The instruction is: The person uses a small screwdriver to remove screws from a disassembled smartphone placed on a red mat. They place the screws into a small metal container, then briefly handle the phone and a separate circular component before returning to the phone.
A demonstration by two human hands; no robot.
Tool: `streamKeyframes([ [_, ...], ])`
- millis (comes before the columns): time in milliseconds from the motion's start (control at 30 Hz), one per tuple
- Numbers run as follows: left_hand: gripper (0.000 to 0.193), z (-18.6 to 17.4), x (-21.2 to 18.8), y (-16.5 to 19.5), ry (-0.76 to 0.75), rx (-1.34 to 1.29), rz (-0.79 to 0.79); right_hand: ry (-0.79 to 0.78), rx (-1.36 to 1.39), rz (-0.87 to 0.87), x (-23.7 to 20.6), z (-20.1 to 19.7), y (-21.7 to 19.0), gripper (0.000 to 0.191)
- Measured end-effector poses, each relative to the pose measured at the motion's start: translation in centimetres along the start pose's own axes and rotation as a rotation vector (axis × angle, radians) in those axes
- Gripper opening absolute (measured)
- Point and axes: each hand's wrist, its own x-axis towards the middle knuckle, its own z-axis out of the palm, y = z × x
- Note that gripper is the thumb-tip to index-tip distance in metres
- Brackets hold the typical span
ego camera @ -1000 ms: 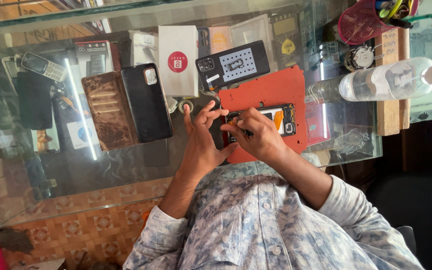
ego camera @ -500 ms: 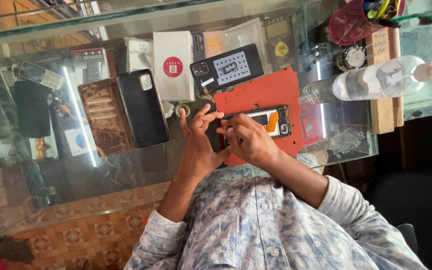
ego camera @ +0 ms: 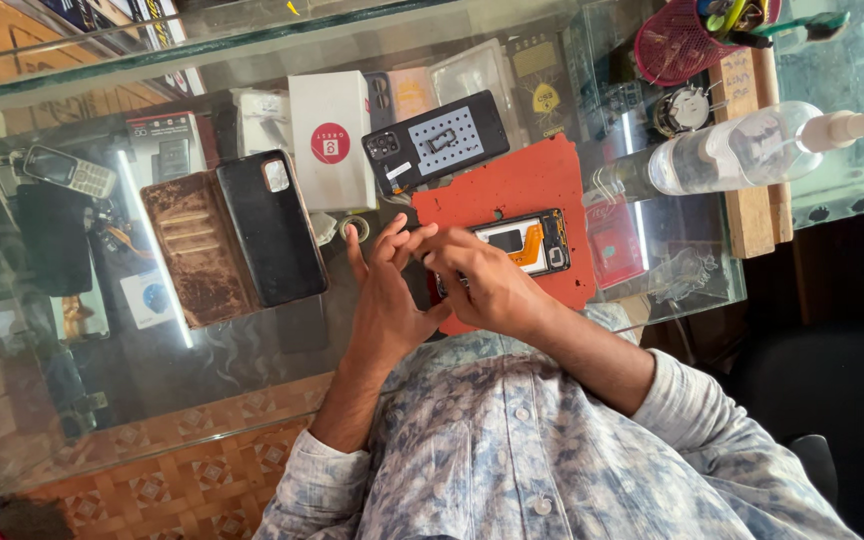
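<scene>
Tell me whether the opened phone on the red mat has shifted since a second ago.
No. The opened phone lies at the same spot on the red mat, below the black back cover; only the camera view shifted slightly.

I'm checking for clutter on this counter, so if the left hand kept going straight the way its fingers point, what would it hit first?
The left hand points its fingers up the picture. First in that line is probably the small ring-shaped part just past the fingertips, then the white box. Depth is unclear from this one view.
</scene>
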Motion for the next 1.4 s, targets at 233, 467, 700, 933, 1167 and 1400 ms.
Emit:
streamKeyframes([
  [233, 0.089, -0.6, 0.3, 0.2, 0.007, 0.044, 0.053, 0.109, -0.025, 0.081, -2.1, 1.1, 1.7, 0.033],
  [467, 0.072, -3.9, 2.9, 0.6, 0.051, 0.011, 0.174, 0.515, -0.197, -0.047, -5.5, -6.3, 4.2, 0.076],
  [700, 0.006, -0.3, 11.1, -0.7, 0.149, 0.015, 0.346, 0.639, -0.064, 0.227, -11.6, -9.5, 3.7, 0.070],
  [933, 0.009, 4.2, 15.0, -2.2, -0.023, 0.260, 0.406, 0.702, -0.086, 0.273, -14.1, -9.8, 2.9, 0.067],
  [1167, 0.013, 4.4, 16.5, -1.6, -0.071, 0.511, 0.542, 0.700, -0.035, 0.258, -12.5, -10.6, 1.7, 0.066],
  [1400, 0.010, 5.2, 17.3, -1.3, -0.153, 0.695, 0.442, 0.656, -0.163, 0.238, -11.5, -10.3, 1.1, 0.070],
])
